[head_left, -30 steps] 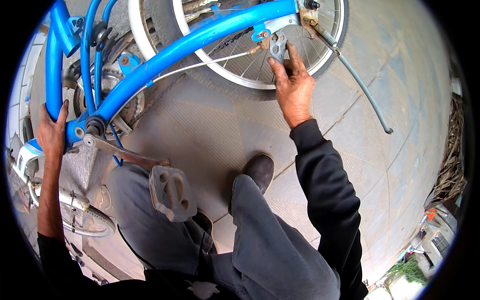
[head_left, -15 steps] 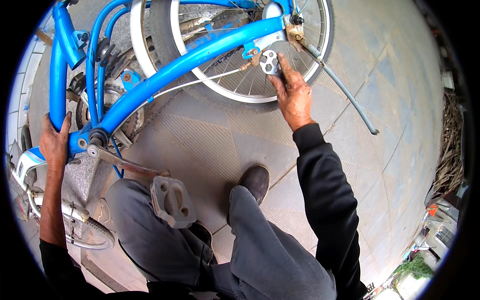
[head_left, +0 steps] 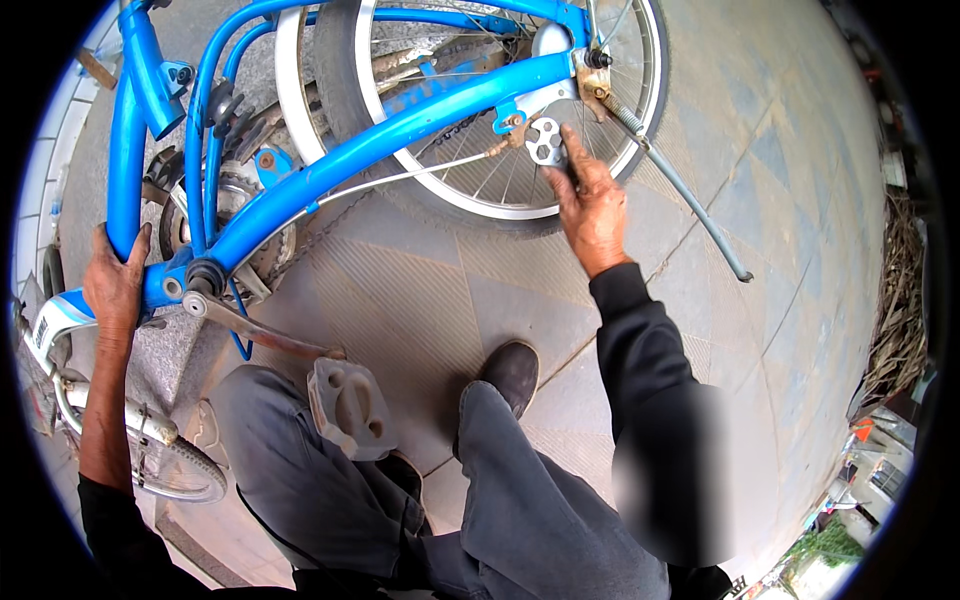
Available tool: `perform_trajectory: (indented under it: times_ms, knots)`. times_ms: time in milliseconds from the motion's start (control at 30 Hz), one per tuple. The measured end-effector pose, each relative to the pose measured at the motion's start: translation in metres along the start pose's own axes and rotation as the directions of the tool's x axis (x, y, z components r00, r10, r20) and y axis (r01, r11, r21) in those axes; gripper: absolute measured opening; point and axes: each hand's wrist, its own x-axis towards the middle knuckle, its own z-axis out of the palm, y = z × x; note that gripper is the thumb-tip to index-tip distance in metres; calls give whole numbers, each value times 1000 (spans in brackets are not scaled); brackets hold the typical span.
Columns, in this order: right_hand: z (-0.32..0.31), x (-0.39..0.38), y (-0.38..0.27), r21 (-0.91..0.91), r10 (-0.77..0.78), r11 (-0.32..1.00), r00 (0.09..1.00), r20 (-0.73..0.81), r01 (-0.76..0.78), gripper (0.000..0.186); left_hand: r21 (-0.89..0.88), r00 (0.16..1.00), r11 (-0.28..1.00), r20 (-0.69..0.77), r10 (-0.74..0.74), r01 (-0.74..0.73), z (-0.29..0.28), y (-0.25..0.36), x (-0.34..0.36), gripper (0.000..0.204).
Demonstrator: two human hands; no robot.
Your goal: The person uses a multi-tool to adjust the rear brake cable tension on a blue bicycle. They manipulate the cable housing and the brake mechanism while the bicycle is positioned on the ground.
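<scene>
A blue bicycle frame [head_left: 390,118] lies across the upper left. My left hand [head_left: 116,282] is wrapped round its tube near the crank [head_left: 262,328]. Near the rear wheel [head_left: 655,110], my right hand [head_left: 596,212] pinches a silver multi-hole spanner [head_left: 546,142] between thumb and fingers. The spanner's hexagonal holes face up, beside the rusty brake cable end [head_left: 503,146] and below the axle nut [head_left: 598,59]. Whether the spanner touches a nut I cannot tell.
A kickstand [head_left: 698,198] slants out right of the wheel. The grey pedal [head_left: 350,408] hangs over my left leg. Another bicycle's wheel [head_left: 195,470] shows at lower left. Patterned paving [head_left: 520,265] lies underneath, and dry brush [head_left: 897,310] lines the right edge.
The bicycle and both hands sit slightly lower in the picture, and the frame a little farther right. The spanner has turned slightly in my right hand; both grips persist.
</scene>
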Motion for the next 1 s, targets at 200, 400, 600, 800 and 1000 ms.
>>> perform_trajectory:
  times_ms: [200, 400, 600, 800, 1000]
  knots:
    - [11, -8, -26, 213, 272, 936, 960, 63, -280, 49, 41, 1000, 999, 16, -5, 5, -1, 2, 0, 63]
    - [-26, -20, -55, -32, 29, 999, 989, -143, -34, 56, 34, 1000, 999, 3, -6, 6, 1, 0, -2, 69]
    - [-118, -22, -64, -144, 87, 975, 887, -454, -170, 54, 43, 999, 999, 28, -17, 16, 4, -4, 0, 69]
    - [-159, -20, -48, -540, -34, 825, 938, -346, -169, 25, 34, 998, 999, -57, 11, -9, 13, -12, 1, 61]
    - [-155, -28, -33, -406, 222, 857, 939, -262, -316, 12, 51, 999, 998, -45, 26, -23, 9, -9, 2, 61]
